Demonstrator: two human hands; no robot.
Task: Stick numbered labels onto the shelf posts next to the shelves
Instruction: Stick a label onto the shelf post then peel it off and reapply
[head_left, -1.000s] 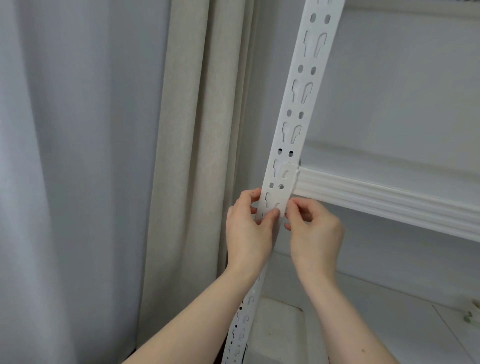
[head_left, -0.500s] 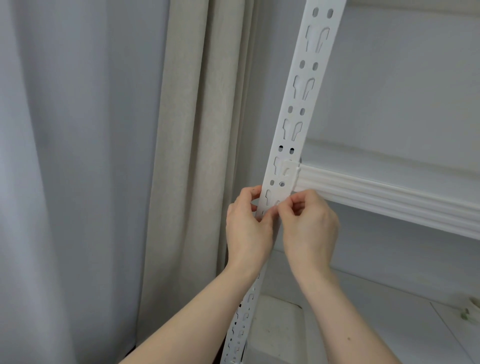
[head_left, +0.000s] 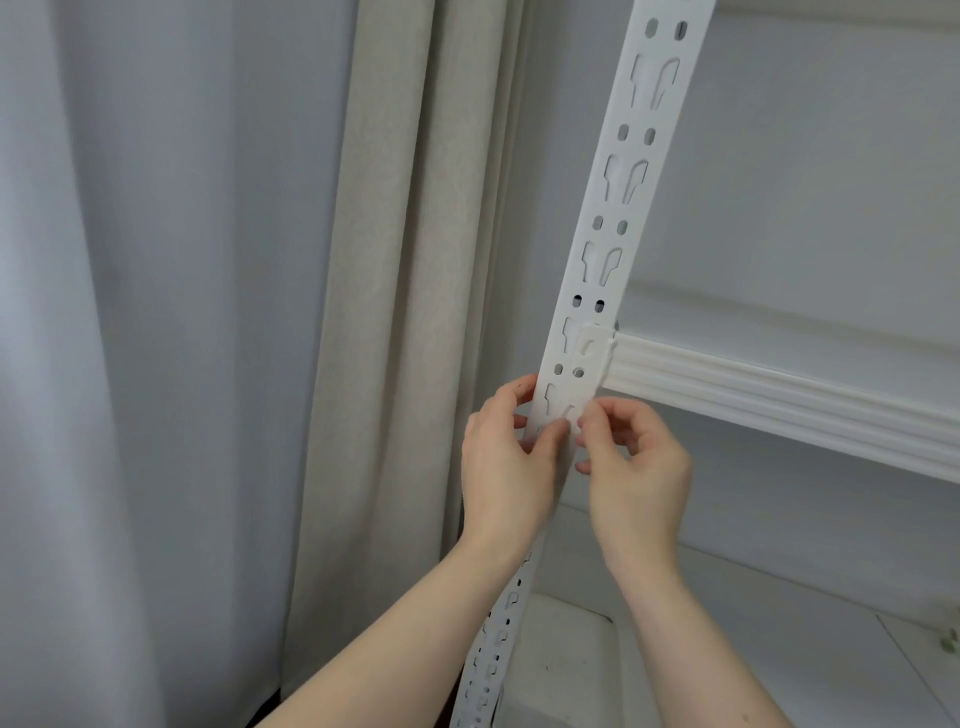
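both hands meet on the white perforated metal shelf post (head_left: 597, 270), just below where the white ribbed shelf edge (head_left: 779, 395) joins it. the left hand (head_left: 501, 467) pinches the post's edge, thumb on its face; the right hand (head_left: 631, 467) has curled fingers pinched at the post's other edge. no numbered label is discernible, perhaps hidden under the fingertips, so progress is unclear; it looks like mid-placement.
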